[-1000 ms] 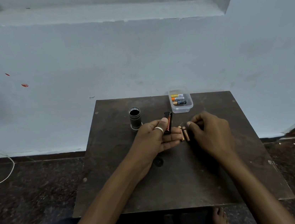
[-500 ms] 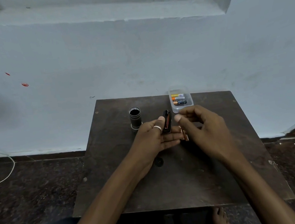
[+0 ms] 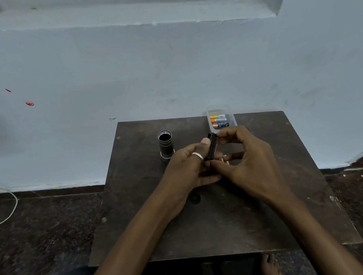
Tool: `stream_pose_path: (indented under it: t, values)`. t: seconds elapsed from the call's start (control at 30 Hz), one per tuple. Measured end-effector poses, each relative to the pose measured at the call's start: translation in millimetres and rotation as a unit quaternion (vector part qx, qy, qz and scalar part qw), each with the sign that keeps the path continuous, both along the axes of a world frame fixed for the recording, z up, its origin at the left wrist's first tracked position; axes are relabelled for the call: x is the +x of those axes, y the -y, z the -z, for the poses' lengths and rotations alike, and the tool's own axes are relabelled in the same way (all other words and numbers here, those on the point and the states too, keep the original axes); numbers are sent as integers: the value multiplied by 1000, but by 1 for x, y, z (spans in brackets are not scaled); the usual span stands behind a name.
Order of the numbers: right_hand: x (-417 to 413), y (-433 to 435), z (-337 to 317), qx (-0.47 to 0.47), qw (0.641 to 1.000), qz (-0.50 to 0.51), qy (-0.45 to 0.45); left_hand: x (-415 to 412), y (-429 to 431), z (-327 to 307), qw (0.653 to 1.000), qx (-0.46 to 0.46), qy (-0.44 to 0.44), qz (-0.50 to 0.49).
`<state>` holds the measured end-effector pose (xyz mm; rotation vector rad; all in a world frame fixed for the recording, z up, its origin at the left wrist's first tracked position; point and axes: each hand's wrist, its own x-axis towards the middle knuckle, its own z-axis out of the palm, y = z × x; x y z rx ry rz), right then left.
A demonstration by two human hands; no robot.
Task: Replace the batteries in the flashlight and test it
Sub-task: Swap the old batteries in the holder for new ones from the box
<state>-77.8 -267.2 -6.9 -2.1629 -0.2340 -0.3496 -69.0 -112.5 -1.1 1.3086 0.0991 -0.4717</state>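
At frame centre my left hand (image 3: 187, 171) grips the black battery holder (image 3: 211, 147) while my right hand (image 3: 247, 163) pinches its top end. A slip could scatter the loose cells (image 3: 224, 159) underneath across the table (image 3: 209, 225). Just left, the flashlight body (image 3: 166, 146) stands upright, easily toppled; the most room lies toward the lower frame.

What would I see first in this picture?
Both hands meet over the dark wooden table: the left hand grips a slim black battery holder, and the right hand pinches its ends. Left of them stands an open dark metal flashlight tube; by the far edge sits a clear plastic box of batteries.
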Motion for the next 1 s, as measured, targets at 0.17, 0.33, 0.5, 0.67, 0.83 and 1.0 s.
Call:
stream_pose_path:
  t: [0.17, 0.33, 0.5, 0.67, 0.83, 1.0]
  values:
    - [-1, -3, 1, -16, 1000, -6, 12, -1, 0, 0, 999, 0, 33, -10]
    - [0, -2, 2, -21, 999, -7, 25, 1, -1, 1, 999, -10, 42, -1]
    - [2, -1, 3, -29, 999, -10, 29, 1, -1, 3, 999, 2, 47, 9]
    - [2, 0, 2, -21, 1000, -13, 9, 1, -1, 3, 998, 14, 52, 14]
    - [2, -5, 2, 5, 1000, -6, 0, -1, 1, 3, 999, 19, 45, -8]
    - [-1, -9, -6, 16, 1000, -9, -17, 0, 1, 4, 999, 14, 27, -23]
